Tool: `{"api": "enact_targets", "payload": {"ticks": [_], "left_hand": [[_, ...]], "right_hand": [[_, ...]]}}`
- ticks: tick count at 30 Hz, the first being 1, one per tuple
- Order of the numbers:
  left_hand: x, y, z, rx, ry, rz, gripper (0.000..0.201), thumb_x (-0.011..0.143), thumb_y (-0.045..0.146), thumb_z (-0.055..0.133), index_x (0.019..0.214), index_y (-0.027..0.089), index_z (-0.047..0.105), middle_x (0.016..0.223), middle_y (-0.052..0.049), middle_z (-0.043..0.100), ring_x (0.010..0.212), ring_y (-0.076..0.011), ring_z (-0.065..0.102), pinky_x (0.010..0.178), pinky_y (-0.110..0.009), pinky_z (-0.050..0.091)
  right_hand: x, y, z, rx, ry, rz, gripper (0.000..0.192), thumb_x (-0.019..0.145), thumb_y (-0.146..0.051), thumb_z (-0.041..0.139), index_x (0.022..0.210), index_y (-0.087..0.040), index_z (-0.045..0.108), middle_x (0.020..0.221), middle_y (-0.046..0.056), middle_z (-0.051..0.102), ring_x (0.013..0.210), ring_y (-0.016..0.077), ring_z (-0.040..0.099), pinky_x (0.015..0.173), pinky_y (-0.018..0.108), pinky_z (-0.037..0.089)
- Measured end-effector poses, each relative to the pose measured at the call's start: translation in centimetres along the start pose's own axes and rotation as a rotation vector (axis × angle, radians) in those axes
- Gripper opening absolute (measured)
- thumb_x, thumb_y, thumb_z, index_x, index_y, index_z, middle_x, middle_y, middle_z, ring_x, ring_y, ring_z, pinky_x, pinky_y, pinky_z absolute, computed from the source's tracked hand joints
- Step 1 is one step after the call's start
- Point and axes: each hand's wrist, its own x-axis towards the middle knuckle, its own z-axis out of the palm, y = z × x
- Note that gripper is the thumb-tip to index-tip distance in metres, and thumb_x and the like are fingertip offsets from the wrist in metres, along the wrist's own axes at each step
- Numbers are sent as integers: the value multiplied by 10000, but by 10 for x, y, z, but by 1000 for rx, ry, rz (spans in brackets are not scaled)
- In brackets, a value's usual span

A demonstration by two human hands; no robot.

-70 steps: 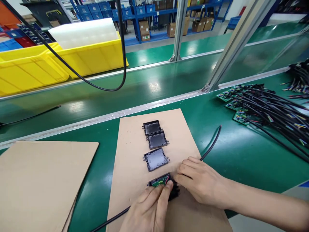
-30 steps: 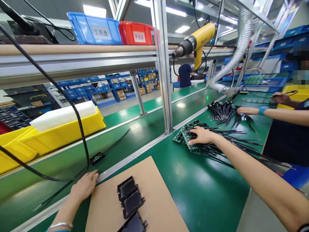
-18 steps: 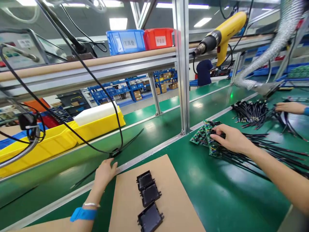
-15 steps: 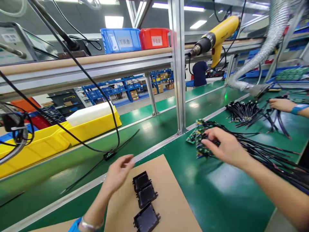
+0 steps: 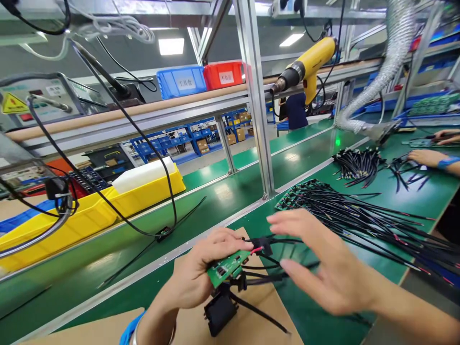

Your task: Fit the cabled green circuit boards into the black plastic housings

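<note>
Surface (image 5: pixel 442 194), green and shiny, carries a pile of black cables (image 5: pixel 345 211) and a sheet of cardboard (image 5: pixel 251 333). From where I stand, the right hand (image 5: pixel 334 263) gapes wide, fingers holding nothing, while the left hand (image 5: pixel 194 273) grips a green circuit board (image 5: pixel 226 269) in bent fingers over the cardboard, near a black case (image 5: pixel 221 314), black wires (image 5: pixel 264 278) trailing beside it.

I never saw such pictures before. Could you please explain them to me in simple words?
There is no robot, only a person working bare-handed. All pictures come from one camera worn on that person's head, looking forward and down. In the latest one, the left hand holds a green circuit board, with black cables beside it. The right hand is open near them. Below, a black plastic case lies on cardboard. To the right is a pile of cabled boards; beyond it, a co-worker's hand.
</note>
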Motion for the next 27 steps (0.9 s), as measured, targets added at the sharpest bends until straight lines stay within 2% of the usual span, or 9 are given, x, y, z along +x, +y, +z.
{"api": "enact_targets", "payload": {"ticks": [4, 7, 10, 13, 16, 18, 20, 23, 27], "left_hand": [[8, 18, -18, 109, -53, 97, 290, 923, 316, 606, 1203, 314, 682, 945, -89, 691, 1004, -242, 584, 882, -375, 481], [10, 19, -25, 137, -87, 160, 278, 889, 299, 655, 1161, 324, 704, 941, -72, 719, 1011, -247, 591, 945, -406, 446], [2, 5, -23, 60, 197, 125, 338, 826, 371, 707, 1159, 312, 703, 1073, -69, 715, 1172, -290, 543, 1082, -468, 334], [-15, -10, -2, -235, 528, -48, 732, 773, 612, 637, 1401, 269, 481, 1408, -106, 511, 1350, -344, 397, 1116, -503, 308], [-21, -17, 41, -405, 599, -191, 1079, 665, 778, 610, 1513, 271, 177, 1550, -124, 293, 1383, -359, 354, 1082, -488, 376], [-14, -16, 67, -435, 655, -331, 1040, 665, 664, 719, 1484, 280, 207, 1519, -115, 349, 1369, -329, 384, 1064, -441, 403], [-5, -15, 80, -499, 716, -501, 753, 731, 523, 725, 1349, 219, 421, 1337, -130, 553, 1258, -304, 516, 1011, -410, 448], [-8, -11, 69, -578, 753, -619, 445, 789, 400, 651, 1139, 140, 563, 883, -96, 700, 834, -247, 699, 763, -359, 554], [-54, 9, 40, -588, 497, -780, 526, 756, 324, 705, 1241, 180, 563, 809, -32, 695, 347, -64, 487, 383, -200, 431]], "right_hand": [[19, 19, 9, 110, -336, 167, 625, 836, -299, 637, 1403, -187, 400, 1367, 147, 505, 1230, 306, 493, 984, 442, 448], [26, 26, 30, 279, -505, 224, 730, 789, -329, 703, 1421, -181, 369, 1262, 119, 594, 1085, 264, 589, 872, 361, 497], [32, 28, 42, 365, -393, 339, 413, 887, -250, 573, 1284, -205, 468, 1040, 40, 668, 878, 185, 625, 739, 286, 486], [37, 29, 42, 233, -200, 458, 200, 914, -214, 498, 1113, -210, 517, 918, 19, 657, 826, 183, 606, 697, 278, 449], [44, 22, 39, 101, -135, 519, 93, 906, -200, 471, 989, -209, 513, 844, 24, 645, 781, 198, 599, 664, 285, 430], [48, 11, 37, 94, -163, 530, 49, 897, -218, 481, 931, -207, 514, 824, 31, 640, 741, 194, 596, 618, 274, 425], [54, -1, 33, 178, -282, 555, 63, 898, -248, 480, 885, -205, 525, 765, 15, 625, 627, 161, 573, 529, 245, 406], [67, -12, 14, 407, -599, 631, 115, 883, -277, 488, 817, -201, 543, 662, -16, 600, 430, 101, 471, 388, 208, 332], [82, 12, -20, 409, -950, 632, 186, 848, -363, 587, 806, -185, 619, 623, -4, 631, 372, 94, 453, 354, 203, 320]]}}
